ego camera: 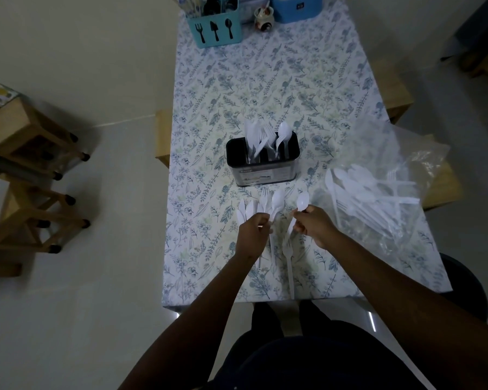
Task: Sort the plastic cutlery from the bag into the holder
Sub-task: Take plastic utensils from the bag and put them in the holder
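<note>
Left hand (254, 229) is gripping a fanned bunch of mixed cutlery (261, 206): knives, a fork and a spoon. Right hand (312, 223) is pinching one spoon (303, 199) near its bowl. Both are hovering at 6 o'clock of the black holder (262, 164), which is already carrying sorted pieces upright.

Risks, as I'm judging them:
- The left bunch is splaying, so a loose grip is likely dropping pieces onto the desk (209, 94).
- Upright handles are crowding the holder, so the spoon may be snagging them or going into the wrong slot.
- The bag (383, 190), at 3 o'clock of the holder, is overhanging the desk edge and looking ready to slide.

Around:
- Stools (26, 142) at 9 o'clock, off the desk.
- Blue caddy (213, 26) at 12 o'clock, well apart.
- Loose fork (288, 257) seemingly lying below the hands.

Nothing is blocking the path to the holder.
</note>
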Demonstrator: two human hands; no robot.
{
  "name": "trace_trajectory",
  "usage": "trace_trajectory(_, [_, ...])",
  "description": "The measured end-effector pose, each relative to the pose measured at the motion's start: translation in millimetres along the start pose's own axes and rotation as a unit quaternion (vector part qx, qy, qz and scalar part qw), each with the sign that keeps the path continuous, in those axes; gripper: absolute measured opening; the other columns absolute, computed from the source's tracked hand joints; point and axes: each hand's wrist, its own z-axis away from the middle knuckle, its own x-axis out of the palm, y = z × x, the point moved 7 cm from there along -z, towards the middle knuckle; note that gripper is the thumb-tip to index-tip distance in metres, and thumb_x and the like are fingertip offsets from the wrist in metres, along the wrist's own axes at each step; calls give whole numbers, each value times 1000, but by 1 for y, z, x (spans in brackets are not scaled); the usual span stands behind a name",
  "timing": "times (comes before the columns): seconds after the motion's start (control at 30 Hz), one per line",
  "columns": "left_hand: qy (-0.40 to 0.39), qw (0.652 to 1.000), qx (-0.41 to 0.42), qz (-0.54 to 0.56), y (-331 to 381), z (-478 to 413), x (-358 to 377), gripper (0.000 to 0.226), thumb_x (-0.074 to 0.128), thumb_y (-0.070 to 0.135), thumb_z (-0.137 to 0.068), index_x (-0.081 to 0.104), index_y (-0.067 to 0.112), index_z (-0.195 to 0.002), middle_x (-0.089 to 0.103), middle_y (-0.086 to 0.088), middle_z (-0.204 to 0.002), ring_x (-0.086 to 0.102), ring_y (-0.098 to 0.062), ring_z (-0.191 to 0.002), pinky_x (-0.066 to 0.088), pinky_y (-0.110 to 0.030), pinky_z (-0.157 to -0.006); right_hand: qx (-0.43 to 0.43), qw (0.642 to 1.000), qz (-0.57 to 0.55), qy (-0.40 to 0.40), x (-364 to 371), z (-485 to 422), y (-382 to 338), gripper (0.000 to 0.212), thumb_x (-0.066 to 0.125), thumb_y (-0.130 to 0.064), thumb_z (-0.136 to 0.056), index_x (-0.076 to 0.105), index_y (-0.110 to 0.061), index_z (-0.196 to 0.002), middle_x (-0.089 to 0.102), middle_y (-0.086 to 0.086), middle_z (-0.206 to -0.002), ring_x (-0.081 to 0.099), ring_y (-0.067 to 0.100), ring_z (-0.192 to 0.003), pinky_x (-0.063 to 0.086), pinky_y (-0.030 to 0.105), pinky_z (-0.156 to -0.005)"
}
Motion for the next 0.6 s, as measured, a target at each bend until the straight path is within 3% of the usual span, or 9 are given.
trace_trajectory(0.17, [-25,999,15,-22,7,6,5,24,59,17,-93,67,11,-114,74,-3,-99,64,-6,-81,41,-1,-68,-4,999,-17,-26,4,3,-1,15,60,-15,-93,64,0,-97,59,9,-68,54,18,-56,45,36,-71])
trace_trajectory(0.27, [-22,1000,7,-14,7,8,7,26,62,19,-92,68,11,-117,74,-4,-100,61,-5,-80,37,4,-64,-6,998,-51,-47,7,9,-4,11,58,-6,-92,64,-2,-100,61,11,-75,55,18,-60,48,37,-73])
trace_trajectory(0.37, [-22,1000,8,-15,6,9,8,26,62,20,-92,68,13,-117,72,-2,-99,61,-5,-82,38,2,-67,-3,994,-88,-66,10,16,-11,11,52,1,-93,61,-5,-97,58,11,-76,54,18,-61,50,31,-67])
trace_trajectory(0.5, [-17,1000,23,-11,6,10,6,22,63,20,-92,70,15,-112,73,-2,-96,64,-8,-81,52,-22,-77,3,992,-108,-67,10,20,-19,12,50,0,-93,59,-6,-88,52,9,-71,54,19,-62,53,26,-60])
trace_trajectory(0.6, [-11,999,39,-5,9,11,5,21,63,21,-91,70,16,-110,73,-2,-92,66,-9,-79,55,-27,-77,3,990,-119,-78,11,19,-20,5,58,-6,-93,60,-5,-88,54,10,-72,56,19,-64,53,27,-64])
